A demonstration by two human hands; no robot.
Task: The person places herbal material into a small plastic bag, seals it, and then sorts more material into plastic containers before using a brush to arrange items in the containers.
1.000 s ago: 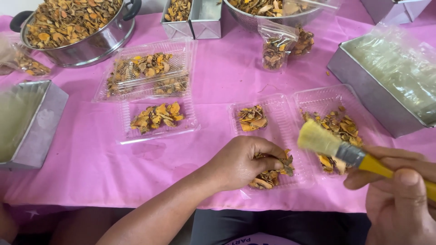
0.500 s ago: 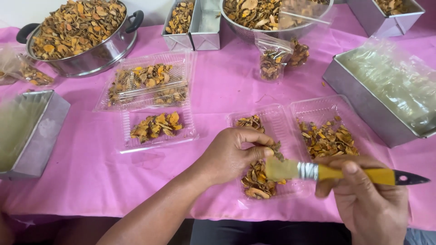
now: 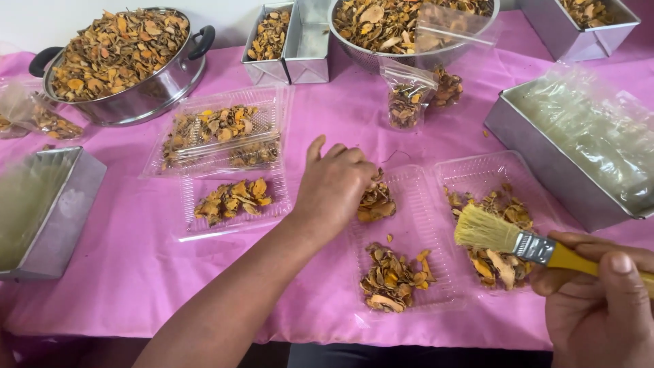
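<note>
Centre frame, the left hand [image 3: 335, 185] is cupping, fingers together, over dried orange slices in the open clear plastic clamshell tray [image 3: 415, 225], steadying them; lower right, the right hand [image 3: 599, 310] is clamping the yellow-handled bristle brush [image 3: 518, 240] above the tray's other half.

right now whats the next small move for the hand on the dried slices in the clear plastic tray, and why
Probably lift the left hand clear: its fingers rest on the upper pile of dried orange slices in the clear plastic clamshell tray, while the right hand holds the yellow-handled brush beside it.
</note>
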